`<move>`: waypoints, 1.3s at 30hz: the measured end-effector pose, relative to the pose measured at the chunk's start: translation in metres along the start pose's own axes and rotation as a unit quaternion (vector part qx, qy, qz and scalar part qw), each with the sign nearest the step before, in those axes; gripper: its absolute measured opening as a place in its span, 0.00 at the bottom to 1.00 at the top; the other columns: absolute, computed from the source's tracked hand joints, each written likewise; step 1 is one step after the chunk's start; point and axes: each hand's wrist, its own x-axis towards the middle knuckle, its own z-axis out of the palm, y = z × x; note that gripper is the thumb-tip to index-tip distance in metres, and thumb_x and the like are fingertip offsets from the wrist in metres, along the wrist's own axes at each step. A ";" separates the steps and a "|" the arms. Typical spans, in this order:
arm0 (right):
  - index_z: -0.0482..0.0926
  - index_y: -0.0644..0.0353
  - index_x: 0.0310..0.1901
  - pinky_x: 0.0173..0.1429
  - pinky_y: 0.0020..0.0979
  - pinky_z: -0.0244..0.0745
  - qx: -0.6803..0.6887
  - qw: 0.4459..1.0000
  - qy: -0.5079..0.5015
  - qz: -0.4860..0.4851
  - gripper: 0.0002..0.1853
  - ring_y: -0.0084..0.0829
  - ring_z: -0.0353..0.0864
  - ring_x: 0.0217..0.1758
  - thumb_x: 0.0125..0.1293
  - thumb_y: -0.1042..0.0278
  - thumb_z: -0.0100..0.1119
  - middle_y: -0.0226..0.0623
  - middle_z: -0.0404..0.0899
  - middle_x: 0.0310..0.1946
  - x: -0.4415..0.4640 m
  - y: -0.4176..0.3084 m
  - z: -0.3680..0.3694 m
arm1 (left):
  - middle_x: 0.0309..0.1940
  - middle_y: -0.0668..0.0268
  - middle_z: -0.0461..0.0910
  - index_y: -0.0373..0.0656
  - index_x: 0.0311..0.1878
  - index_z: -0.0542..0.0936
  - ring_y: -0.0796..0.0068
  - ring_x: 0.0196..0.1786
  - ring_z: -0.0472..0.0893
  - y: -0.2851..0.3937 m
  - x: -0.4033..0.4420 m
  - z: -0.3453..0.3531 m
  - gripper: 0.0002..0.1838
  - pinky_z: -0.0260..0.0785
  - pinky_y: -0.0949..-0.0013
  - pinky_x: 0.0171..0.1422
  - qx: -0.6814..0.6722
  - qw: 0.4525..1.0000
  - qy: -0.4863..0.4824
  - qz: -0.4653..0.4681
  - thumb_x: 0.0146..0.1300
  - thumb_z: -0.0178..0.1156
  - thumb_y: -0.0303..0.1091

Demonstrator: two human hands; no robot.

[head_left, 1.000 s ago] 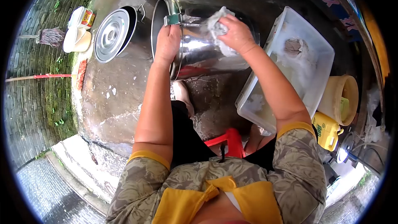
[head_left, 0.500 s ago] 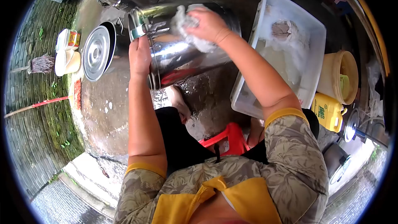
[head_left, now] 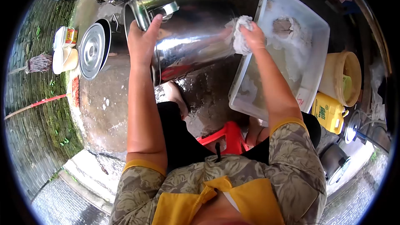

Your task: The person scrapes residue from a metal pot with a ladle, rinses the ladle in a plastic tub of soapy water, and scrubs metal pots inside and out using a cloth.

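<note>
A large shiny metal stockpot (head_left: 196,37) lies tilted on its side in front of me, its rim toward the left. My left hand (head_left: 143,41) is closed on the pot's rim, close to a side handle (head_left: 168,9). At the other end, my right hand (head_left: 253,37) grips a wet white cloth (head_left: 241,35) against the edge of the pot's base. Just right of it stands a clear plastic tub (head_left: 266,87) with sudsy water and a greyish cloth (head_left: 284,27) inside.
Left on the wet floor stand another lidded pot (head_left: 92,50), white tubs (head_left: 65,60) and a red-handled brush (head_left: 75,92). A beige bucket (head_left: 350,77) and yellow jug (head_left: 329,112) stand right. A red stool (head_left: 229,137) is beneath me.
My right hand has slid the cloth rightward along the pot's side to its base. The pot has turned slightly, and my left thumb now shows near the handle.
</note>
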 end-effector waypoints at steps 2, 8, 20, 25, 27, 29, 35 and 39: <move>0.71 0.63 0.57 0.50 0.33 0.74 0.145 0.985 0.012 0.090 0.28 0.35 0.79 0.47 0.58 0.55 0.58 0.42 0.78 0.45 -0.011 0.029 -0.026 | 0.28 0.63 0.79 0.35 0.40 0.77 0.74 0.33 0.78 -0.015 -0.004 0.000 0.22 0.70 0.69 0.41 -0.095 0.993 -0.074 -0.019 0.54 0.67 0.46; 0.60 0.65 0.64 0.60 0.40 0.69 0.166 0.943 0.202 0.204 0.38 0.39 0.73 0.56 0.55 0.55 0.62 0.48 0.70 0.57 -0.064 0.207 -0.067 | 0.42 0.68 0.78 0.38 0.52 0.74 0.78 0.43 0.75 -0.019 -0.021 -0.019 0.22 0.69 0.72 0.50 -0.158 0.872 -0.457 -0.072 0.54 0.67 0.28; 0.73 0.60 0.55 0.54 0.46 0.76 0.445 0.822 0.032 0.355 0.26 0.44 0.80 0.46 0.54 0.61 0.56 0.41 0.78 0.47 -0.084 0.218 -0.062 | 0.29 0.69 0.78 0.35 0.39 0.78 0.82 0.32 0.74 -0.001 -0.042 0.000 0.12 0.67 0.75 0.39 -0.243 0.946 -0.207 -0.060 0.49 0.62 0.22; 0.70 0.62 0.58 0.57 0.44 0.75 0.568 0.786 -0.155 0.190 0.26 0.41 0.76 0.55 0.57 0.65 0.51 0.44 0.76 0.51 -0.029 0.152 -0.077 | 0.23 0.73 0.75 0.39 0.31 0.76 0.85 0.26 0.70 -0.002 -0.036 -0.020 0.09 0.61 0.78 0.30 -0.199 0.946 -0.240 -0.085 0.59 0.62 0.35; 0.69 0.62 0.59 0.59 0.42 0.74 0.528 0.813 -0.191 0.154 0.26 0.40 0.76 0.56 0.58 0.66 0.51 0.44 0.76 0.52 -0.006 0.108 -0.080 | 0.21 0.75 0.72 0.39 0.31 0.77 0.86 0.24 0.68 -0.009 -0.029 -0.014 0.18 0.59 0.78 0.28 -0.256 0.931 -0.247 -0.077 0.67 0.55 0.45; 0.68 0.64 0.61 0.60 0.38 0.72 0.397 0.891 -0.199 0.095 0.26 0.38 0.75 0.56 0.60 0.66 0.52 0.45 0.75 0.53 -0.002 0.042 -0.076 | 0.24 0.73 0.75 0.39 0.34 0.78 0.86 0.27 0.70 -0.021 -0.023 -0.011 0.17 0.62 0.78 0.32 -0.265 0.930 -0.234 -0.101 0.67 0.54 0.46; 0.74 0.58 0.57 0.60 0.33 0.68 -0.101 0.938 -0.123 -0.308 0.30 0.41 0.75 0.56 0.56 0.47 0.62 0.44 0.74 0.54 -0.066 -0.093 0.010 | 0.33 0.67 0.80 0.37 0.42 0.79 0.79 0.33 0.76 -0.033 -0.003 -0.008 0.23 0.68 0.73 0.40 -0.319 0.916 -0.180 -0.165 0.70 0.48 0.50; 0.73 0.64 0.56 0.55 0.34 0.71 -0.107 0.924 -0.161 -0.331 0.33 0.39 0.79 0.51 0.53 0.48 0.65 0.46 0.78 0.48 -0.097 -0.224 0.051 | 0.42 0.61 0.80 0.37 0.50 0.77 0.71 0.43 0.79 -0.025 0.003 0.010 0.25 0.71 0.67 0.49 -0.465 0.842 -0.167 -0.217 0.70 0.46 0.51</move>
